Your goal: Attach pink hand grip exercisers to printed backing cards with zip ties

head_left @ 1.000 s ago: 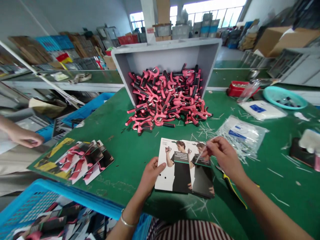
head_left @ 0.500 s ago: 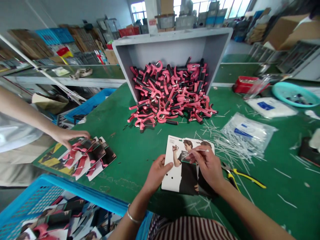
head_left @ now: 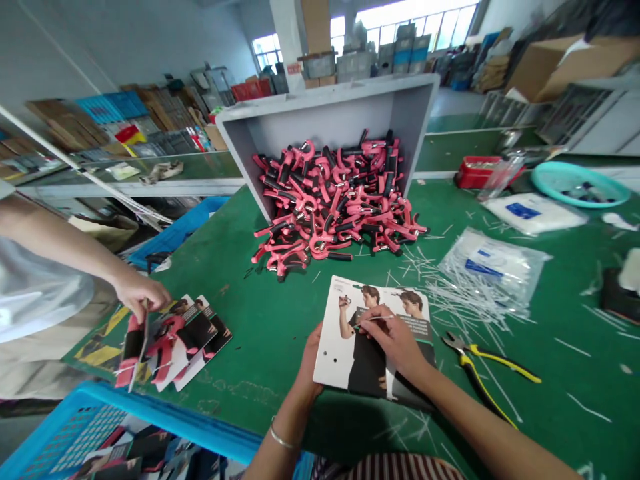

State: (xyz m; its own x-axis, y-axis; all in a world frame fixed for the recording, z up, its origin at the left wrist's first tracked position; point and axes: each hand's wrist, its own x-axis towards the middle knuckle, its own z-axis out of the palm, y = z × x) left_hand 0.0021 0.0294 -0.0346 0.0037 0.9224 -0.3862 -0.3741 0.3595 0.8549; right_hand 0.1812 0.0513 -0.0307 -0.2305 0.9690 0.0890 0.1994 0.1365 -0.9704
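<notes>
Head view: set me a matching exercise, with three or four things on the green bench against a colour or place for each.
Things:
1. pliers
2. round basin
3. hand grippers
4. thin white strip

Descriptions:
A. pink and black, in a heap
B. pinched in the right hand over the printed card
C. yellow handles, lying right of the card
D. teal, at the far right of the bench

Pairs: 1-C; 2-D; 3-A; 4-B
</notes>
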